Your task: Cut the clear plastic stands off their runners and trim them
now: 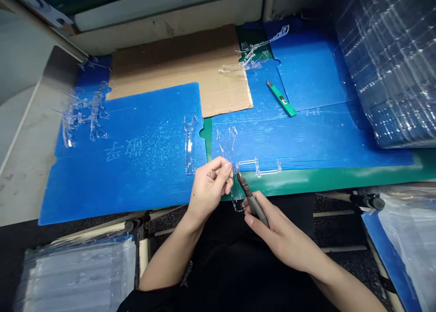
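Worktop (340, 179) is green under blue sheets (153, 185). Clear plastic part (234, 137) sits at the near edge, mid-scene, pinched in the fingers of the left hand (211, 180). Right hand (269, 219) has its fingers wrapped round the nippers (251, 197), tips at the part; can't tell if they're biting. I'd brace close, blades flush, squeeze gently: thin plastic may crack. Both forearms angle inward from the near side.

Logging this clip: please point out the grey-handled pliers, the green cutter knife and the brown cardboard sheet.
Grey-handled pliers (256, 208): head view, on the grey handle.
Green cutter knife (282, 99): head view, middle of the body.
Brown cardboard sheet (175, 63): head view, on its bare upper face.
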Available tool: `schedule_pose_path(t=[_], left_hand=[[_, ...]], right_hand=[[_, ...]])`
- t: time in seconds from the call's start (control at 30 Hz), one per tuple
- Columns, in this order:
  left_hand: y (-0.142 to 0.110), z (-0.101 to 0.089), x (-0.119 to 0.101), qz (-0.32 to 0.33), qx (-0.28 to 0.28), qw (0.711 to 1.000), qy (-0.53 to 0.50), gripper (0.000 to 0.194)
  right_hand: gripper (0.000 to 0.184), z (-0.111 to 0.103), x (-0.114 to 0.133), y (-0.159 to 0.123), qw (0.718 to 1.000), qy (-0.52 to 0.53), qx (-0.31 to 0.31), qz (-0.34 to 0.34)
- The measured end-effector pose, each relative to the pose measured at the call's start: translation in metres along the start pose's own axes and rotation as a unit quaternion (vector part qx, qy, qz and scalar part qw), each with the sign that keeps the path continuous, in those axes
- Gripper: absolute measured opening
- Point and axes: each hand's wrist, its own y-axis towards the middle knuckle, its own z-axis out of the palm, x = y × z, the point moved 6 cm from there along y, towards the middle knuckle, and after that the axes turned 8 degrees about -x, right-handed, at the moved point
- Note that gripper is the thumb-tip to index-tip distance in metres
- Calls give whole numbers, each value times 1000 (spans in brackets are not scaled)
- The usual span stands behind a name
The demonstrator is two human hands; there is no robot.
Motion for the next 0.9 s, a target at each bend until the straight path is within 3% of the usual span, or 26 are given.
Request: schedule_pose_path(t=[0.53,0.9], left_hand=[[-5,2,4,-22,1,1000,-5,42],[-9,18,3,-43,6,999,-1,42]], right_hand=[[18,0,-1,3,1000,-4,25,-11],[15,-10,-13,-1,999,6,38,-17]])
